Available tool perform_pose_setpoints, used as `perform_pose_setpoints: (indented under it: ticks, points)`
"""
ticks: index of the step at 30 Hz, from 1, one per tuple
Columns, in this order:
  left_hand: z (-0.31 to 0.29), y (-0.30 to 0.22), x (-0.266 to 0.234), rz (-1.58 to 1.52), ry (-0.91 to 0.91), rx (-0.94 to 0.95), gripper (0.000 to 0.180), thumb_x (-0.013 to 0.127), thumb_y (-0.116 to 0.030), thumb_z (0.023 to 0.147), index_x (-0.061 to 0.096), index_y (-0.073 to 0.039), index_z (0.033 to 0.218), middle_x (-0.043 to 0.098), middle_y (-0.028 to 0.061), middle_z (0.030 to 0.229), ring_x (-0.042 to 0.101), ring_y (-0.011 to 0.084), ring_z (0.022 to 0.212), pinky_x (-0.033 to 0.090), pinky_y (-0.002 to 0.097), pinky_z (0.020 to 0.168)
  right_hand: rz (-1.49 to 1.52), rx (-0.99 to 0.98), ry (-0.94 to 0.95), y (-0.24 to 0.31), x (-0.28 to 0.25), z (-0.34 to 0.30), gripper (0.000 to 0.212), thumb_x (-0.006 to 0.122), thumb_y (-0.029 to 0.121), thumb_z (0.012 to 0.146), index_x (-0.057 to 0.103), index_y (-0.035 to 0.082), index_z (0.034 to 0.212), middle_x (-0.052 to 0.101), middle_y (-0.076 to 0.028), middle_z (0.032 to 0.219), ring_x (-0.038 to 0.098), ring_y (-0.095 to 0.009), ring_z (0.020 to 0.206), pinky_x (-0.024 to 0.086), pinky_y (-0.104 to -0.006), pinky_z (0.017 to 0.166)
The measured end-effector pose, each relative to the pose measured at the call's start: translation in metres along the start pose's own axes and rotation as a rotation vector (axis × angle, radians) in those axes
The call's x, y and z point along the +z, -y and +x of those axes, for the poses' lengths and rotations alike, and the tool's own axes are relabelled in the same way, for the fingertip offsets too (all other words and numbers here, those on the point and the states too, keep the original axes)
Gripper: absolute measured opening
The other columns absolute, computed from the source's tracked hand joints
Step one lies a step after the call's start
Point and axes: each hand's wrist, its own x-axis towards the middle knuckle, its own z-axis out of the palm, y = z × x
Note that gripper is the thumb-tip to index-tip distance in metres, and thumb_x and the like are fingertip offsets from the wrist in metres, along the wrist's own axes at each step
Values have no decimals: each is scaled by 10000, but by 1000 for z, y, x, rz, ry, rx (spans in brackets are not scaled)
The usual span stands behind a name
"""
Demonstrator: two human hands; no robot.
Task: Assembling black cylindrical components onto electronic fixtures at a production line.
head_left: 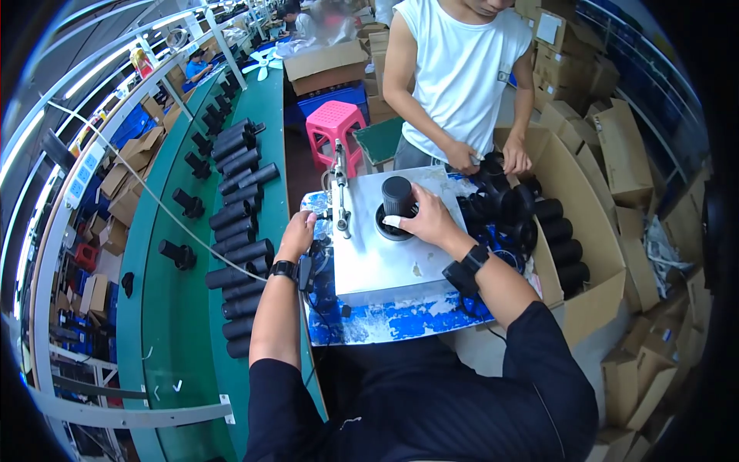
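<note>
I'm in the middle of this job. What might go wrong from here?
1. The right hand grips the black part close to the ring, so its fingers might get pinched between the two, or the white cover on the thumb might snag.
2. The tubes lie side by side on the green bench, close to the left forearm; a knock could roll or shift them.
</note>
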Motion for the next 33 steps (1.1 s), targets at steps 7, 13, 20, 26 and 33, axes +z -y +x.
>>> perform_pose_setpoints:
  ticks: [7,13,20,26,33]
  points:
    - [-61,-17,-26,-122,-357,15,445,595,-187,1105,568,-9,1511,648,230,1392,671,378,1230,527,435,1052,0,-41,-21,11,17,4,664,907,404,800,655,-1,1263,723,-237,1177,711,-416,1097,561,-458,986]
    - [-203,-118,-68,-506,-270,42,394,616,-98,1068,591,-11,1452,632,80,1297,609,132,979,492,258,879,250,-194,-294,21,-29,24,633,883,370,848,649,-43,1267,741,-205,1211,731,-346,1106,577,-468,951]
    - [-302,-147,-93,-599,-371,68,420,701,-112,992,641,-11,1396,637,125,1330,638,196,1071,521,302,912,451,-721,59,184,-61,-47,612,880,373,904,647,-4,1326,695,-163,1232,698,-305,1070,556,-425,918]
    - [-332,-135,-94,-248,-434,-21,726,940,-195,790,624,3,1413,656,164,1364,661,297,1247,529,394,1072,252,-750,356,160,110,-124,666,899,328,851,631,31,1383,681,-153,1241,680,-327,1078,533,-454,943]
    - [-289,-12,-204,192,-725,-292,624,843,-238,904,595,-7,1427,666,213,1370,666,366,1265,535,421,1082,509,-9,781,14,177,-167,351,822,128,915,738,63,1249,716,-68,975,661,-126,782,549,-304,707]
